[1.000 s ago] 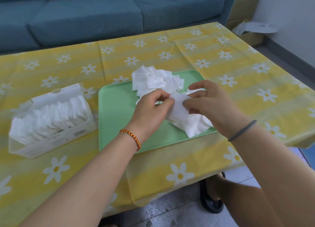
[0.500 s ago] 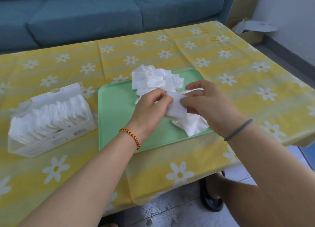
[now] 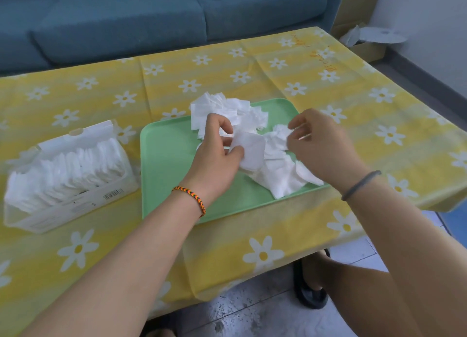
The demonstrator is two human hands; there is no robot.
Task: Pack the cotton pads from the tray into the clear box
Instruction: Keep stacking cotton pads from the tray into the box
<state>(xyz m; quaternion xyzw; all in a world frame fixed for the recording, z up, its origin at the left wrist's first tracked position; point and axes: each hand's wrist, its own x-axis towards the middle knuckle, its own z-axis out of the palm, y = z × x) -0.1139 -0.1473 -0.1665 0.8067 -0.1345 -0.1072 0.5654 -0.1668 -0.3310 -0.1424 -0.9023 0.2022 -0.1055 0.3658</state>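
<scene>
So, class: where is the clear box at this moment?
In the head view, the clear box sits on the yellow tablecloth at the left, just left of the green tray, already holding a row of pads.

A yellow tablecloth (image 3: 252,66) printed with white daisies is covering the table and hanging over its near edge. A blue sofa (image 3: 151,15) is sitting behind it at twelve o'clock. Cardboard boxes (image 3: 364,13) holding white paper are standing by the wall at two o'clock. A black sandal (image 3: 307,292) is resting on the grey tiled floor (image 3: 240,316) at five o'clock.
</scene>
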